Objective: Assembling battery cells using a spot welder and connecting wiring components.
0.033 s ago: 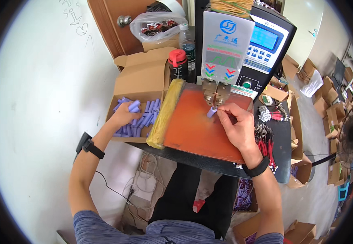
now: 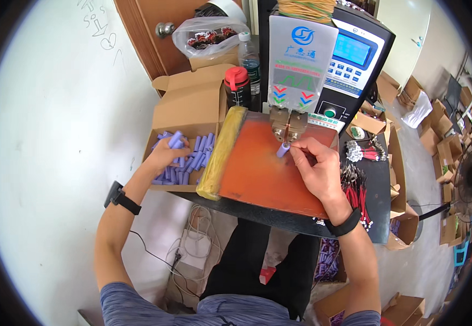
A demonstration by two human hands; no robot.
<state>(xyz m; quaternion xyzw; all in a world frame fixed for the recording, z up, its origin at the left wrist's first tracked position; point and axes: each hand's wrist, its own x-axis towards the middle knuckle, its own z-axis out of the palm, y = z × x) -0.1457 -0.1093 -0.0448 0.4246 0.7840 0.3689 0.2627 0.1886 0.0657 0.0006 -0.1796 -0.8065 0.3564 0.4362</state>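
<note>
My right hand (image 2: 318,165) is closed, thumb and fingertips pinching the top end of a purple cylindrical battery cell (image 2: 283,150). That cell tilts right under the electrode tips (image 2: 287,137) of a spot welder, above an orange-brown mat (image 2: 257,168). Any small part between the fingertips is too tiny to make out. At the left, my left hand (image 2: 163,154) is in an open cardboard box (image 2: 179,187) of loose purple cells (image 2: 198,157). Its fingers are closed round a purple cell (image 2: 175,139) that sticks up from the grip.
A yellow wrapped roll (image 2: 222,152) lies between box and mat. Behind stand a red-lidded bottle (image 2: 237,87) and a clear water bottle (image 2: 250,62). The welder's control box (image 2: 355,54) rises at the back. Bundles of red and black leads (image 2: 353,187) lie right of the mat.
The cell in my left hand has tipped more upright and risen slightly. My right hand and the cell under the electrodes stay in place.
</note>
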